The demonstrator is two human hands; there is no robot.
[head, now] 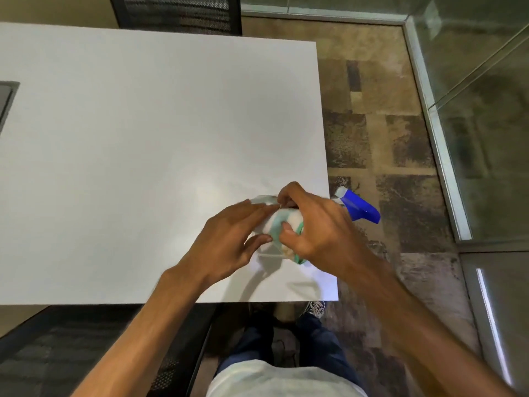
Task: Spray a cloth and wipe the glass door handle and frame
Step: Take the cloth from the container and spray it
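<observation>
A white cloth with green stripes [282,224] sits bundled near the front right corner of the white table [143,153], partly inside a clear container [263,200]. My right hand [317,224] grips the cloth from the right, its fingers curled into the fabric. My left hand [229,236] presses against the cloth and container from the left, fingers stretched out. Just behind my right hand, a spray bottle with a blue and white trigger head [359,206] pokes out past the table's right edge; its body is hidden.
A glass wall with a metal frame [438,144] runs along the right side over patterned carpet [380,138]. Black mesh chairs stand at the far edge [177,12] and the near left [71,353]. A dark object [5,101] lies at the table's left edge.
</observation>
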